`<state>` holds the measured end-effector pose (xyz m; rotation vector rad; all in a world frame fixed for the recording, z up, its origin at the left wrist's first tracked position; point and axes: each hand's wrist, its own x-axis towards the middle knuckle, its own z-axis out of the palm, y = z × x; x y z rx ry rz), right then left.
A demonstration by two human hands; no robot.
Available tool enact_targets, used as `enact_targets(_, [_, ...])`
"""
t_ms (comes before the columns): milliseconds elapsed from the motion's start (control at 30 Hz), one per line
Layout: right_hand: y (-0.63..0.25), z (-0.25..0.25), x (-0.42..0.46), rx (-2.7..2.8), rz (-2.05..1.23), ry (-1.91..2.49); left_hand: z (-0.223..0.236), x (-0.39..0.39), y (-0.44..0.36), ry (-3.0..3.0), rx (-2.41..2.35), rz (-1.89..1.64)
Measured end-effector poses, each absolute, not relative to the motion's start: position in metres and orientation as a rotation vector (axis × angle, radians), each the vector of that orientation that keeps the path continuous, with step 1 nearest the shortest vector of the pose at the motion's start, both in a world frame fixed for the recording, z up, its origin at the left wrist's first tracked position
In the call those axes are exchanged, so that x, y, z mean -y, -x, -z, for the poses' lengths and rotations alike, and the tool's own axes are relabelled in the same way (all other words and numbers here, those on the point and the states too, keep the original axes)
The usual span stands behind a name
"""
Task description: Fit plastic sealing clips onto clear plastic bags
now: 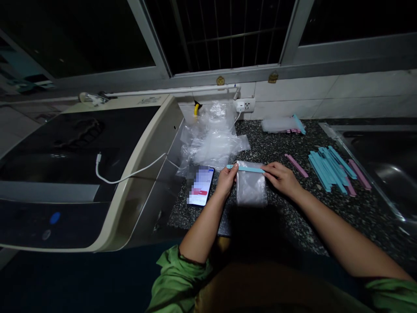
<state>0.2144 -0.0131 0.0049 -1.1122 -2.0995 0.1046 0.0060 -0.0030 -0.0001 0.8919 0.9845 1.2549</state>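
Blue strip point(250, 169), one: above the bench point(299, 213), toward its front edge; long axis left to right, roughly parallel to that edge, directly between the hands, neither clearly nearer.
Left hand point(227, 179): pinched on the strip's left end.
Right hand point(282, 177): fingers narrowed on its right end.
Clear bag point(251, 191), one: strip across its far edge, body extending toward the bench's front edge.
Phone point(206, 188), one: lit, just beside the left hand.
Blue strips point(325, 168), pile: toward the bench's sink-side edge.
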Motion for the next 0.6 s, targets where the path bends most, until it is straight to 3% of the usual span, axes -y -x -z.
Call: enact_targets(600, [-0.207,-0.017,0.017,1.808,-0.841,1.38,-0.01,0.009,-0.005,-1.138,-0.968,-1.139])
